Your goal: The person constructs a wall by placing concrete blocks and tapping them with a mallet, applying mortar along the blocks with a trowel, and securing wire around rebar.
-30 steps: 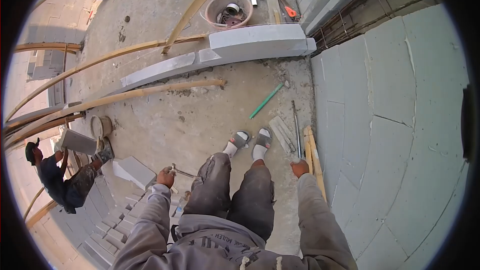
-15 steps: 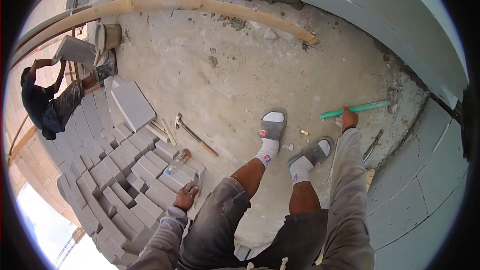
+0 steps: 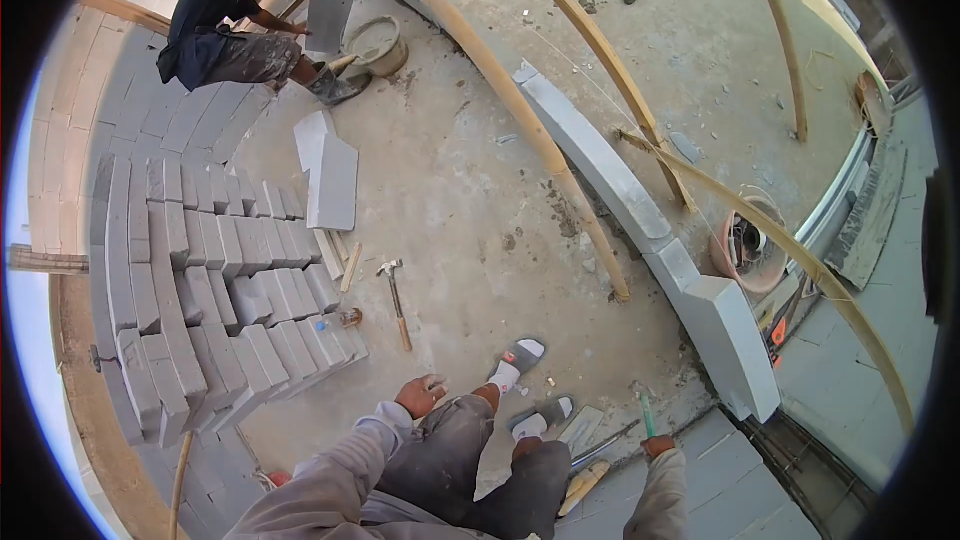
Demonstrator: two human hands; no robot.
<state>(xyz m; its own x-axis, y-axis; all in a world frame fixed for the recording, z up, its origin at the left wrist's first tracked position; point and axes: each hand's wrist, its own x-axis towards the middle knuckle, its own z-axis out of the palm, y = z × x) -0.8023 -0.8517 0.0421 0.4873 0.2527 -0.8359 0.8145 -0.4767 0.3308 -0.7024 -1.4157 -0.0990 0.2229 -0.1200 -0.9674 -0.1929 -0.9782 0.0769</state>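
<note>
My right hand (image 3: pixel 657 447) is closed round the end of a green bar-like tool (image 3: pixel 646 410), low on the right above the concrete floor (image 3: pixel 450 200). My left hand (image 3: pixel 422 395) hovers beside my left knee, fingers curled and partly spread, with nothing seen in it. A claw hammer (image 3: pixel 397 305) lies on the floor ahead of that hand. Left of the hammer, a small bottle (image 3: pixel 350 317) and a clear bottle with a blue cap (image 3: pixel 322 326) rest on the stacked grey blocks (image 3: pixel 215 320).
A co-worker (image 3: pixel 225 20) at the upper left holds a grey block (image 3: pixel 331 8) beside a mortar bucket (image 3: pixel 378 46). A low block wall (image 3: pixel 610 175) crosses the right side. Wooden poles (image 3: pixel 510 90) slant over it. A round tub (image 3: pixel 750 250) stands beyond the wall.
The view has swung, bringing the area beyond the low wall into sight. My left hand has moved off the block stack towards my knee. The green tool now points away from me.
</note>
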